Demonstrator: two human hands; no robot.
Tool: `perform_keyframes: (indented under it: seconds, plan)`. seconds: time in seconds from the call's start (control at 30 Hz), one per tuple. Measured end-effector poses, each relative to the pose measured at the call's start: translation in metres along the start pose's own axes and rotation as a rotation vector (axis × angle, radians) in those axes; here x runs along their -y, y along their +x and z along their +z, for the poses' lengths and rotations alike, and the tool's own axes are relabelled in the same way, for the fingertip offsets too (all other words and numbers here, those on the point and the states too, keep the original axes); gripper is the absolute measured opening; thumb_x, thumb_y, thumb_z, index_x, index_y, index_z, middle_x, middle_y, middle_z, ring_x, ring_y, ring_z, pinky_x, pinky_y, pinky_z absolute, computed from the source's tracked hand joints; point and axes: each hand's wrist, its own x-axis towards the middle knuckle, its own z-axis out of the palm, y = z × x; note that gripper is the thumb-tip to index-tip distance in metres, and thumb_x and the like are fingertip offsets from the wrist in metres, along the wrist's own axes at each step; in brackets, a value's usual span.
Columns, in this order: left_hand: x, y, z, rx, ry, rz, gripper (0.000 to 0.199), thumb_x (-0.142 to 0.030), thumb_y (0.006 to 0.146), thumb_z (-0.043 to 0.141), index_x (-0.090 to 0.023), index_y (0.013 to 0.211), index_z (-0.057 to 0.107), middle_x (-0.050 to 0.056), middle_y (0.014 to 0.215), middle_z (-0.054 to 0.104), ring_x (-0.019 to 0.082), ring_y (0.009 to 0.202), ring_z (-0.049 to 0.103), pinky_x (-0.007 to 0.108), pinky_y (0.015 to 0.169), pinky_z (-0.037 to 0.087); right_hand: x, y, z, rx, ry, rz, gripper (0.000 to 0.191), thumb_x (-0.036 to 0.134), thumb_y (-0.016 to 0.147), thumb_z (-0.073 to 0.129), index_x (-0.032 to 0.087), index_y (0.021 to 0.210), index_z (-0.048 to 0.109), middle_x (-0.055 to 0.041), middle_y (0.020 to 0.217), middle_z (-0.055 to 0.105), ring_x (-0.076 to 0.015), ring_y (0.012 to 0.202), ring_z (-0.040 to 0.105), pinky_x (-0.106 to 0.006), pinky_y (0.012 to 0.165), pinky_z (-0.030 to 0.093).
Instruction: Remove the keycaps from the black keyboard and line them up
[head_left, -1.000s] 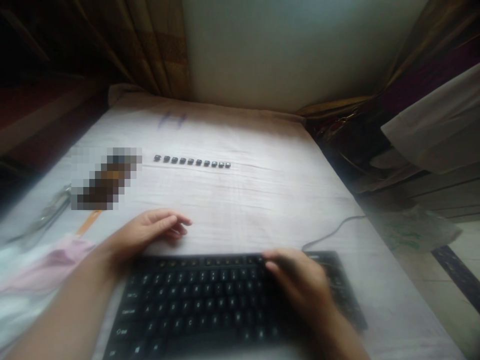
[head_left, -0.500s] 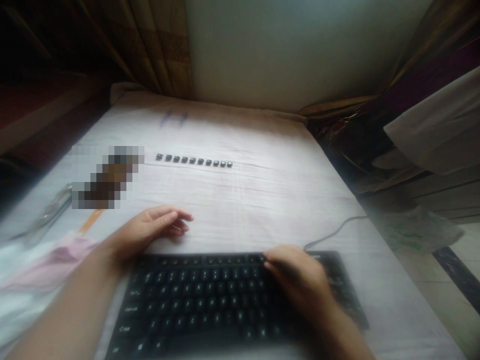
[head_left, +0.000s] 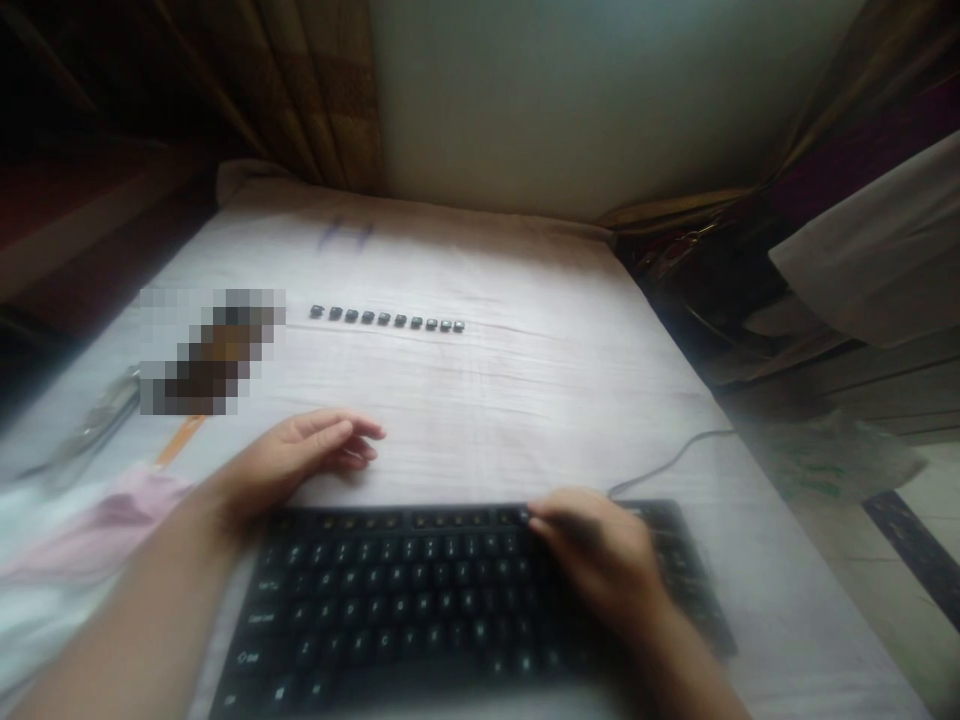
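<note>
We see a black plastic keyboard with pale letters (head_left: 390, 600), which lies on a whitish cloth sheet (head_left: 540, 400) in front of us, at the near side. Our right hand (head_left: 604, 550) is over the right part of this keyboard, and its thumb and index finger come close together at the top row of keys. A dark shape shows along these fingers, but it is blurred, so we cannot tell if it is a held tool or only shadow, and we cannot tell how firmly the hand is closed.

Our left hand (head_left: 311, 450) is half open, with the fingers loosely bent, just beyond the upper left corner of the keyboard; the wrist partly covers this corner.

Farther on the sheet, ten small black key-like pieces (head_left: 383, 318) lie in one row, well apart from the keyboard. A thin grey cable (head_left: 667, 463) goes from behind the keyboard toward the right edge of the sheet. On the left side we see a flat orange strip (head_left: 180, 440), a pink cloth (head_left: 135, 505) near our left forearm, and a long silvery object (head_left: 105, 412), too blurred to name. Beside them, one thing is hidden under pixel blocks.
</note>
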Motion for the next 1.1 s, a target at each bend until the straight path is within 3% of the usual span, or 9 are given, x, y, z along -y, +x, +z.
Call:
perform_keyframes:
  seconds: [0.3, 0.5, 0.8, 0.93, 1.1]
  plan:
    - [0.002, 0.000, -0.001, 0.003, -0.001, 0.006, 0.041, -0.053, 0.080, 0.068, -0.021, 0.103, 0.075, 0.010, 0.095, 0.074, 0.025, 0.087, 0.071, 0.038, 0.082, 0.059, 0.001, 0.003, 0.001, -0.021, 0.069, 0.039, 0.013, 0.013, 0.084, 0.063, 0.024, 0.089, 0.068, -0.0015, 0.076, 0.076, -0.0189, 0.067, 0.074, -0.030, 0.061, 0.062]
    - [0.002, 0.000, -0.001, -0.016, -0.002, -0.010, 0.043, -0.055, 0.079, 0.068, -0.020, 0.102, 0.075, 0.011, 0.095, 0.075, 0.026, 0.087, 0.071, 0.039, 0.083, 0.059, 0.004, -0.003, -0.003, -0.036, 0.206, 0.290, 0.006, 0.018, 0.083, 0.067, 0.022, 0.084, 0.070, -0.0022, 0.076, 0.077, -0.0198, 0.064, 0.074, -0.030, 0.062, 0.063]
    - [-0.003, 0.000, 0.003, -0.017, -0.017, -0.009, 0.041, -0.054, 0.076, 0.071, -0.020, 0.100, 0.075, 0.011, 0.096, 0.075, 0.024, 0.086, 0.071, 0.037, 0.082, 0.058, 0.007, -0.001, -0.003, -0.085, 0.342, 0.397, 0.003, 0.022, 0.082, 0.069, 0.021, 0.080, 0.071, -0.0038, 0.075, 0.076, -0.0210, 0.068, 0.073, -0.031, 0.063, 0.063]
    - [-0.008, 0.000, 0.007, 0.001, 0.062, -0.023, 0.040, -0.054, 0.079, 0.067, -0.023, 0.103, 0.075, 0.009, 0.098, 0.075, 0.025, 0.089, 0.071, 0.040, 0.086, 0.056, 0.014, 0.005, -0.003, -0.086, 0.350, 0.349, 0.002, 0.020, 0.082, 0.069, 0.021, 0.083, 0.070, -0.0033, 0.077, 0.076, -0.0205, 0.070, 0.073, -0.031, 0.065, 0.063]
    - [-0.030, -0.014, 0.033, 0.027, 0.443, 0.071, 0.031, -0.049, 0.081, 0.065, -0.031, 0.104, 0.075, 0.004, 0.113, 0.073, 0.028, 0.106, 0.066, 0.042, 0.096, 0.049, 0.022, 0.023, -0.001, -0.094, 0.299, 0.170, 0.011, 0.014, 0.083, 0.067, 0.023, 0.091, 0.068, -0.0019, 0.082, 0.075, -0.0188, 0.074, 0.073, -0.030, 0.067, 0.062]
